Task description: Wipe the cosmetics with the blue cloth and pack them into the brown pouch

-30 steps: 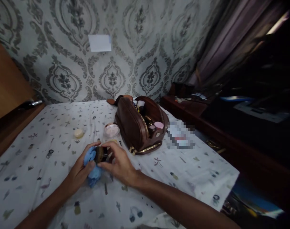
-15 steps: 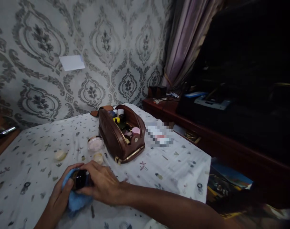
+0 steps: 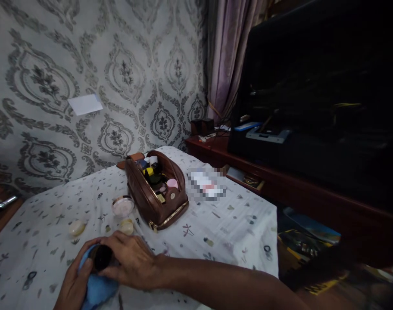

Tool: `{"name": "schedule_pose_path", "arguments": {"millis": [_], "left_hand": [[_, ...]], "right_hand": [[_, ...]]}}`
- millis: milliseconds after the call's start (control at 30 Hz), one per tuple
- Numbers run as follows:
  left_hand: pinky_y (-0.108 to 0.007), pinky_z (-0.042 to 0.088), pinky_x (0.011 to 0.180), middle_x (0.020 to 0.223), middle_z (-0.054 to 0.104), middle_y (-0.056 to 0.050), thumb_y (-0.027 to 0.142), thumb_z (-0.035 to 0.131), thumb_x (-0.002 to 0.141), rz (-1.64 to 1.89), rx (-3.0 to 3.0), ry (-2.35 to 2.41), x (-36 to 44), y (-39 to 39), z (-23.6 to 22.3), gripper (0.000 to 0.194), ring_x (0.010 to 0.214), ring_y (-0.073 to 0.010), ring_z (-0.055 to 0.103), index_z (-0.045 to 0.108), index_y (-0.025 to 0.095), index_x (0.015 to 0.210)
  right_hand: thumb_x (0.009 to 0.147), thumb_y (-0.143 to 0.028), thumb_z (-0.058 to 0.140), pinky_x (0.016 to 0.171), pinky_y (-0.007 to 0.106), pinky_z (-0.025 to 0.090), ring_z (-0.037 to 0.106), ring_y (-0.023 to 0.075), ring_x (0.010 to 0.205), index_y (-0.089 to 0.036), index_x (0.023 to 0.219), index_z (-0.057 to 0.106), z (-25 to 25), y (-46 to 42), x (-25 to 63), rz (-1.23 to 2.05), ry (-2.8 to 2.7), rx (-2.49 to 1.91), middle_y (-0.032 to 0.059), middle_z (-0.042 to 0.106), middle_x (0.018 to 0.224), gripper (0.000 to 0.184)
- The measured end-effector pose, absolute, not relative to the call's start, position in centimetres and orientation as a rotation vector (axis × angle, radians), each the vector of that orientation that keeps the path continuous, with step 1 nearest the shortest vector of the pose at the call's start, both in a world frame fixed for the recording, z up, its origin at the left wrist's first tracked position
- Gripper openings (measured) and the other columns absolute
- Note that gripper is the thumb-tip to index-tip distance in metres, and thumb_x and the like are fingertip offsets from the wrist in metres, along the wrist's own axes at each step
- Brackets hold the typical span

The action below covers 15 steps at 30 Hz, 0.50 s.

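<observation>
At the lower left of the head view, my left hand (image 3: pixel 74 277) is closed around a light blue cloth (image 3: pixel 101 289) and one side of a small dark jar (image 3: pixel 101 257). My right hand (image 3: pixel 132 261) grips the jar's other side, its fingers curled over the top and its thumb below. The dark round end of the jar faces me; much of its body is hidden by fingers and cloth. Just beyond the hands lie a small cream-coloured jar (image 3: pixel 126 227), another pale round jar (image 3: pixel 76 227) and a clear round case with pinkish contents (image 3: pixel 123 206).
An open brown toiletry bag (image 3: pixel 145 196) filled with cosmetics stands on the patterned white sheet (image 3: pixel 235 232). Right of it lies a blurred-out flat item (image 3: pixel 207 185). A dark red desk (image 3: pixel 209 148) with a partly open drawer (image 3: pixel 244 177) and a large black screen (image 3: pixel 313 107) borders the right side.
The camera view has turned a little, so the bag and wall appear shifted left and down. Both hands stay on the dark jar and cloth; the jar's dark end now faces me more.
</observation>
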<state>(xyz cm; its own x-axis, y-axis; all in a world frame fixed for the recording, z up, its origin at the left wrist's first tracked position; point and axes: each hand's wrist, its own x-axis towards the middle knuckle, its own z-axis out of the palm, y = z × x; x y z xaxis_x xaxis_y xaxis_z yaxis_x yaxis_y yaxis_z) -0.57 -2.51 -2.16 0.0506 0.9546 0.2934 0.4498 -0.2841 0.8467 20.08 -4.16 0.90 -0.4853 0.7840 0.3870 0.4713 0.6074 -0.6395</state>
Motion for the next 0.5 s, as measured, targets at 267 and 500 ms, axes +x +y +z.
{"name": "schedule_pose_path", "arguments": {"millis": [267,500], "left_hand": [[-0.044,0.049,0.106,0.112,0.074,-0.006,0.070,0.056,0.080,1.091,1.703,1.536,0.0,-2.9,-0.7,0.054,0.115,-0.0306,0.065,0.068,0.024,0.106],[-0.043,0.046,0.109,0.108,0.075,-0.004,0.066,0.048,0.088,1.131,1.694,1.559,-0.4,-2.9,-1.6,0.048,0.113,-0.0282,0.064,0.069,0.024,0.100]], "right_hand": [[0.086,-0.047,0.068,0.080,0.034,0.053,0.063,0.0235,0.099,-0.027,0.136,0.045,0.1,-3.3,20.0,0.441,-2.200,-1.024,0.0062,0.058,0.119,0.058],[0.083,-0.054,0.071,0.082,0.035,0.054,0.065,0.0229,0.094,-0.030,0.140,0.048,0.8,-3.8,20.1,0.570,-2.164,-1.065,0.0055,0.059,0.120,0.066]]}}
